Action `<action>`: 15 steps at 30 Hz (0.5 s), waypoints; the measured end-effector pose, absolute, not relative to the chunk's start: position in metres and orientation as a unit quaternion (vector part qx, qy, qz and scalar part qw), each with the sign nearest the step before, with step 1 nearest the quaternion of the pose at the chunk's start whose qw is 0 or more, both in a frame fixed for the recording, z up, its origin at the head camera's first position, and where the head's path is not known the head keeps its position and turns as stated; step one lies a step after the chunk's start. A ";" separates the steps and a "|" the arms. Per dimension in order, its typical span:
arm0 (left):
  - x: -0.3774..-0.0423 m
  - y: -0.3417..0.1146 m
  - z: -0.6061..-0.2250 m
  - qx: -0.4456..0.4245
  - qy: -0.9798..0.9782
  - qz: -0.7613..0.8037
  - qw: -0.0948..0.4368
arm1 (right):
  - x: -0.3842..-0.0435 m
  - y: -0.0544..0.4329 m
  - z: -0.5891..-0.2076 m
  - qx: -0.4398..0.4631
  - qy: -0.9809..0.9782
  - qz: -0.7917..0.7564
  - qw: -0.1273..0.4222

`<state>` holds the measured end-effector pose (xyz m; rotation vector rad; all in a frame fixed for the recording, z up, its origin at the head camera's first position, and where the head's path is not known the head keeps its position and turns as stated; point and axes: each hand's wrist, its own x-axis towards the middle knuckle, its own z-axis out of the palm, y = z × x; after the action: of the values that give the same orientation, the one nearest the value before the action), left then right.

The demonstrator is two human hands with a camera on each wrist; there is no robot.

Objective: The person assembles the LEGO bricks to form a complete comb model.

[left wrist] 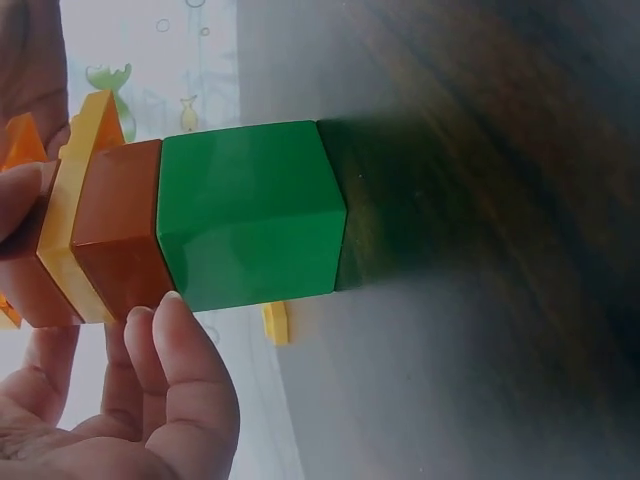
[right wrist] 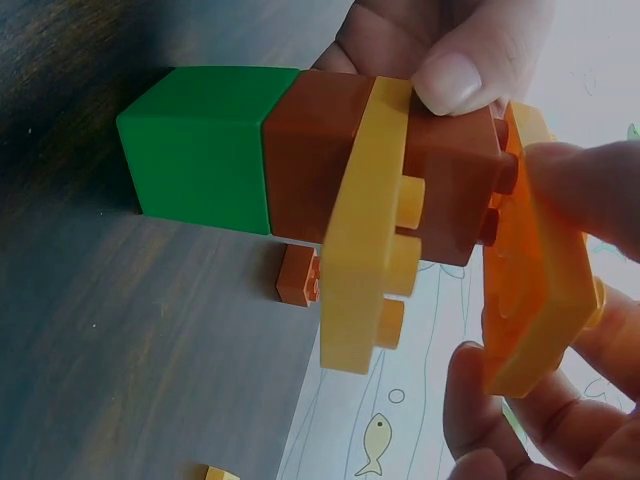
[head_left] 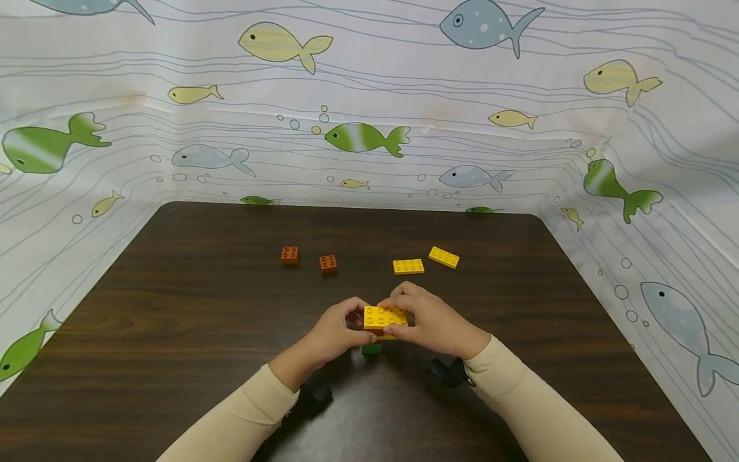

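Observation:
In front of the body stands a toy-brick stack: a green block [left wrist: 245, 215] at the bottom, a brown brick [left wrist: 118, 205] on it, then a yellow plate [right wrist: 365, 230] and an upper brown brick [right wrist: 450, 175]. My left hand [head_left: 330, 333] grips the stack from the left, its thumb on the upper brown brick in the right wrist view. My right hand [head_left: 433, 321] pinches another yellow plate [right wrist: 540, 270] between thumb and fingers. This plate sits tilted against the studs of the upper brown brick, with a gap along one side. Both yellow plates stick out to the right.
Farther back on the dark wooden table [head_left: 190, 308] lie two small brown bricks [head_left: 290, 255] on the left and two yellow plates [head_left: 408, 266] on the right. A white fish-print sheet [head_left: 369, 83] rises behind and along both sides of the table.

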<state>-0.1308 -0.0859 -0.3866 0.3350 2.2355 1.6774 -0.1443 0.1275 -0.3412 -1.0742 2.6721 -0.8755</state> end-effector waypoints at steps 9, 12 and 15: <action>-0.129 -0.091 -0.379 0.118 0.782 0.595 0.146 | -0.145 0.127 -0.341 -0.354 0.887 -0.289 0.063; -0.128 -0.094 -0.376 0.118 0.781 0.598 0.135 | -0.144 0.127 -0.341 -0.354 0.887 -0.289 0.061; -0.128 -0.095 -0.374 0.119 0.781 0.599 0.133 | -0.144 0.127 -0.340 -0.353 0.887 -0.292 0.065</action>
<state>-0.1283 -0.0951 -0.3743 0.3448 2.2646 1.7356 -0.1440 0.1271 -0.3404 -1.0644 2.6765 -0.8801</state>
